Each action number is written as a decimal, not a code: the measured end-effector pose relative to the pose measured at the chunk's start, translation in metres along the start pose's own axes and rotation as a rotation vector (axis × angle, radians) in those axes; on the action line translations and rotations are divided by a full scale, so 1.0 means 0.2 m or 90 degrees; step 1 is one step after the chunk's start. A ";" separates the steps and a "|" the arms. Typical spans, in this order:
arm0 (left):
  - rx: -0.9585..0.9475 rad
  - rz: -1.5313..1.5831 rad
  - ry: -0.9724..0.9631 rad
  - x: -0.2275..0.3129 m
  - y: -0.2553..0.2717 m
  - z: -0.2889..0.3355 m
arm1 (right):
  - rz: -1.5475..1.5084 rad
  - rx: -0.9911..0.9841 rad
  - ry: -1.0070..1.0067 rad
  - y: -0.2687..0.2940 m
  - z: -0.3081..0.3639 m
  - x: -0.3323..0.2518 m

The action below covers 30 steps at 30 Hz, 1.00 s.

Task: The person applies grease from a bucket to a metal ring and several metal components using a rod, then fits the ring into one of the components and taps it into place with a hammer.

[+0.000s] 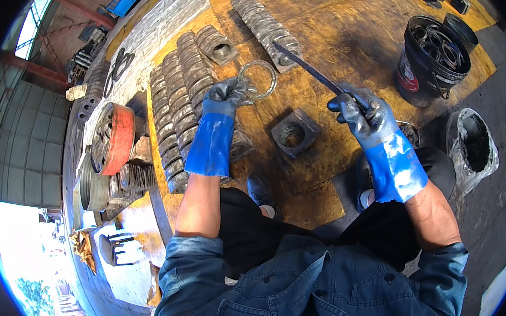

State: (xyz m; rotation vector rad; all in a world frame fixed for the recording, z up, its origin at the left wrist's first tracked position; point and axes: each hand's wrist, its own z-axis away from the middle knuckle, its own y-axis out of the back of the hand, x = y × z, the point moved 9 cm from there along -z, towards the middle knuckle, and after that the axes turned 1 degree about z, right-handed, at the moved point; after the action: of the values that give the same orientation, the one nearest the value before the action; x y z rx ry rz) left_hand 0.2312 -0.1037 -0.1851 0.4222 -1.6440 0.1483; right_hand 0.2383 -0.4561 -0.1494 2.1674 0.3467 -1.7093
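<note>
My left hand (pixel 227 95), in a blue glove with a dark-coated palm, is closed on a thin metal ring (pixel 273 81). More than one ring may be in that grip; the fingers hide part of it. Gloved the same way, my right hand (pixel 360 114) grips a long, narrow dark file (pixel 311 71), its tip pointing up and left toward the ring. File and ring are apart. Below and between the hands, a square metal block with a round hole (pixel 294 133) lies on the stained yellow-brown floor sheet (pixel 340 57).
Rows of stacked metal blocks (pixel 180 91) stand by my left hand, with another row (pixel 264 26) farther off. A black bucket of rings (pixel 433 62) stands at the right, near a plastic-lined container (pixel 473 147). At the left is a red-rimmed wheel (pixel 116 140).
</note>
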 end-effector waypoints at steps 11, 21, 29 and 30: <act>0.016 0.098 -0.054 0.07 -0.03 0.03 | -0.129 -0.104 -0.111 -0.02 0.06 0.02; -0.081 0.670 0.054 -0.22 0.07 -0.15 | -0.286 -0.043 -0.304 -0.01 0.03 0.17; 0.027 -0.023 -0.149 0.24 -0.07 0.09 | -0.299 -0.078 -0.277 -0.01 0.03 0.17; 0.021 -0.037 -0.138 0.26 -0.06 0.10 | -0.291 -0.080 -0.268 -0.02 0.03 0.16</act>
State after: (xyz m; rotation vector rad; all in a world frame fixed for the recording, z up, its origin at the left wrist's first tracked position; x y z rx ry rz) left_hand 0.2134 -0.1321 -0.1382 0.5256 -1.8424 0.0877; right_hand 0.2385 -0.4552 -0.1826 1.6628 0.8520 -2.2547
